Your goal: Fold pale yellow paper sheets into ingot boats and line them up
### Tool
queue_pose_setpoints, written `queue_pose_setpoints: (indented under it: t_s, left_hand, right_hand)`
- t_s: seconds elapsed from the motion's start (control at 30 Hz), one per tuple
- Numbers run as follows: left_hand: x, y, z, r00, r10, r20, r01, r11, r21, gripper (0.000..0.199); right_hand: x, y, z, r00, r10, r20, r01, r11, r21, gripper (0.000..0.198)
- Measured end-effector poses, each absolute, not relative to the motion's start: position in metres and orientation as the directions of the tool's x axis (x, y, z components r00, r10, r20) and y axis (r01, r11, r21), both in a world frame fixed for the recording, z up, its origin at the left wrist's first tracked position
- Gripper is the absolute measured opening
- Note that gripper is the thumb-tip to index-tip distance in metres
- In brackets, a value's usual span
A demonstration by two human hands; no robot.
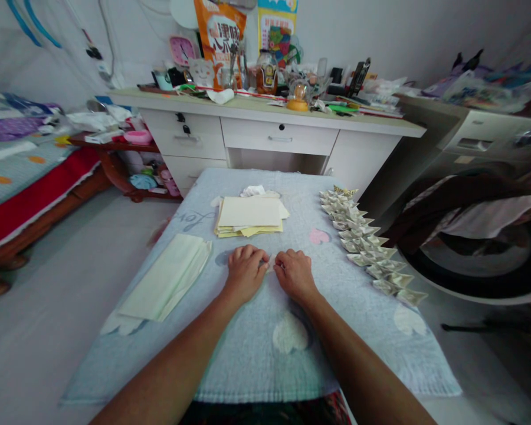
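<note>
My left hand (pixel 246 268) rests at the middle of the cloth-covered table, its fingers curled with the thumb against them. Close beside it, my right hand (pixel 295 271) is curled in much the same way. A small pale patch shows between the fingertips; I cannot make out whether it is paper or the cloth's print. Just beyond the hands lies a stack of cream and yellow paper sheets (pixel 250 212). Pale green folded paper (pixel 166 277) lies to the left. Along the right side stand several small folded paper boats (pixel 358 236) in close rows.
A light blue cloth (pixel 252 360) with heart prints covers the table. A crumpled white tissue (pixel 252 190) sits behind the paper stack. Beyond stands a white desk (pixel 278 134) crowded with jars and packets. A washing machine (pixel 478 141) is at right, a bed (pixel 30 171) at left.
</note>
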State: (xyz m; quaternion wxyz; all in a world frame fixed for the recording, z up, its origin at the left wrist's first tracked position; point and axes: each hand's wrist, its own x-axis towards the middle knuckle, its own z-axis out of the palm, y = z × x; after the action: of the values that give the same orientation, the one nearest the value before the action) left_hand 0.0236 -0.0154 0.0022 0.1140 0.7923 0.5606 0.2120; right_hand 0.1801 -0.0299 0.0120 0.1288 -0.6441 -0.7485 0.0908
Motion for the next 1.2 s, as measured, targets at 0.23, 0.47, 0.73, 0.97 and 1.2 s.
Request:
queue_pose_setpoints:
  t_s: [0.23,0.47,0.73,0.97,1.2]
  left_hand:
    - [0.026,-0.014,-0.001,0.308,0.935,0.173,0.847,-0.353,0.398,0.024]
    - [0.022,-0.014,-0.002,0.364,0.913,0.183,0.819,-0.407,0.405,0.037]
    - [0.021,-0.013,-0.006,0.354,0.917,0.184,0.816,-0.399,0.418,0.037]
    - [0.021,-0.014,-0.004,0.360,0.917,0.172,0.816,-0.399,0.419,0.038]
    - [0.021,-0.014,-0.004,0.376,0.906,0.194,0.802,-0.424,0.422,0.038]
  right_hand:
    - [0.179,-0.030,0.011,-0.111,0.990,0.091,0.932,0.136,-0.336,0.014]
    - [0.177,-0.033,0.009,-0.051,0.990,0.131,0.953,0.088,-0.289,0.019]
    - [0.183,-0.033,0.008,0.067,0.988,0.136,0.950,-0.021,-0.311,0.038]
    - [0.196,-0.031,0.005,0.096,0.989,0.109,0.955,-0.061,-0.290,0.031]
    - [0.205,-0.033,0.008,0.047,0.984,0.172,0.938,0.016,-0.347,0.020]
